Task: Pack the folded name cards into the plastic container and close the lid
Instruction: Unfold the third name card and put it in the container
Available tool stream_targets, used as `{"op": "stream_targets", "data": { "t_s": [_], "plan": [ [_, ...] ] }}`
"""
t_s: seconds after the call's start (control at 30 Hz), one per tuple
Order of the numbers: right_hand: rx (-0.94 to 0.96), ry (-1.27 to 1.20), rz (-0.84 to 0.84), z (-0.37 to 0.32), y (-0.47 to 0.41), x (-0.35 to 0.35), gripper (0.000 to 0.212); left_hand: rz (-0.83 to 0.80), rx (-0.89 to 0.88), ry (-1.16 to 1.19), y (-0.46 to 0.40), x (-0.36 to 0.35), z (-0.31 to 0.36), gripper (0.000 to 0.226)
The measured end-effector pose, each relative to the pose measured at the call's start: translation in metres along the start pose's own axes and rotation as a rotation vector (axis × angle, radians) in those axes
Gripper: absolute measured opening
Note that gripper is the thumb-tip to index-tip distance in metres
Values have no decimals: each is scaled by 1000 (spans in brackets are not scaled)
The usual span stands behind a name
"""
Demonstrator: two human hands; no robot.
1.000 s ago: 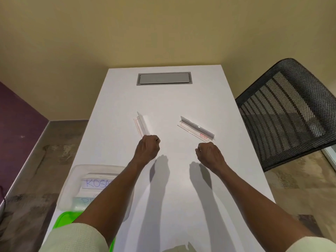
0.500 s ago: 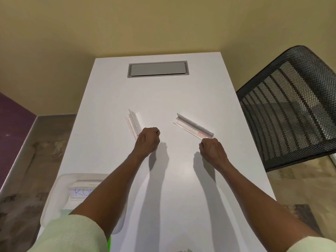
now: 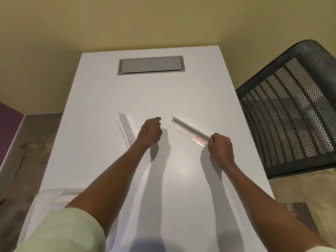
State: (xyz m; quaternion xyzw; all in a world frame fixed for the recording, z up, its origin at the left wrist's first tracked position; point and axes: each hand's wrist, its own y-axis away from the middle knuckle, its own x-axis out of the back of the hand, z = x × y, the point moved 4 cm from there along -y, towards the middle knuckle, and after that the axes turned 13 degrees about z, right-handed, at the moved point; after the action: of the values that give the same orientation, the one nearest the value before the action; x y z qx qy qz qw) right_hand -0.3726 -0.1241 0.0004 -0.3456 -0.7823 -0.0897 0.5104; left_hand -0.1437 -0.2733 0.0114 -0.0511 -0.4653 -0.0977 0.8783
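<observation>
Two folded name cards in clear holders lie on the white table (image 3: 163,93). The left name card (image 3: 125,127) lies angled, and my left wrist covers its near end. My left hand (image 3: 151,132) hovers just right of it with curled fingers, holding nothing, its fingertips pointing toward the other card. The right name card (image 3: 189,130) has a red label near its right end, where my right hand (image 3: 221,149) pinches it. The clear plastic container (image 3: 45,195) sits at the table's near left corner, mostly hidden by my left arm and sleeve.
A grey cable hatch (image 3: 151,65) is set into the far end of the table. A black mesh chair (image 3: 291,110) stands close to the table's right edge. The floor drops away on the left side.
My left hand has shifted right, off the left card's near end and toward the right card. My right hand has reached the right card's near end. The view has tilted, hiding more of the container.
</observation>
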Motion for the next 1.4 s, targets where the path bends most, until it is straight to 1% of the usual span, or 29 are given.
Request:
{"op": "stream_targets", "data": {
  "t_s": [0.07,0.13,0.2,0.23,0.3,0.4,0.47,0.53,0.6,0.67,0.73,0.77,0.8,0.87,0.9,1.03,1.2,1.3,1.4],
  "plan": [
    [-30,-19,12,4,-7,-1,30,-33,1,-6,-13,-7,4,43],
    [-79,-32,12,9,-13,-4,31,-10,-9,-35,-26,-12,8,40],
    [-107,-11,-30,18,-20,-9,30,19,-61,-77,-36,-17,13,25],
    [-111,15,-83,22,-22,-13,27,10,-74,-94,-40,-19,16,18],
    [-144,60,-198,32,-25,-19,26,-26,-95,-103,-48,-25,20,23],
    [-244,60,-268,45,-30,-27,28,-63,-116,-105,-57,-35,25,25],
    [-295,62,-305,49,-32,-33,28,-103,-58,-77,-59,-40,30,32],
    [-328,57,-301,52,-35,-37,26,-136,-16,-59,-62,-48,34,41],
    [-371,30,-261,55,-38,-39,26,-150,-22,-75,-65,-56,37,42],
    [-389,26,-268,56,-40,-42,29,-156,-30,-91,-66,-61,38,40],
    [-389,38,-276,56,-42,-45,32,-165,-10,-75,-68,-65,37,33],
    [-400,41,-281,55,-44,-46,31,-170,6,-64,-68,-66,37,25],
    [-414,40,-286,54,-44,-47,29,-170,10,-71,-69,-66,37,23],
    [-457,16,-283,54,-45,-48,27,-156,9,-113,-68,-65,38,33],
    [-473,3,-281,54,-44,-48,27,-154,24,-121,-68,-65,38,35],
    [-491,-12,-299,54,-44,-49,28,-183,81,-120,-70,-63,36,33],
    [-521,-17,-315,53,-44,-49,28,-218,0,-162,-66,-61,45,28],
    [-533,-33,-346,50,-44,-49,34,-196,8,-174,-64,-61,49,28],
    [-539,-49,-364,47,-43,-49,36,-178,40,-156,-63,-60,48,28]
  ]
}}
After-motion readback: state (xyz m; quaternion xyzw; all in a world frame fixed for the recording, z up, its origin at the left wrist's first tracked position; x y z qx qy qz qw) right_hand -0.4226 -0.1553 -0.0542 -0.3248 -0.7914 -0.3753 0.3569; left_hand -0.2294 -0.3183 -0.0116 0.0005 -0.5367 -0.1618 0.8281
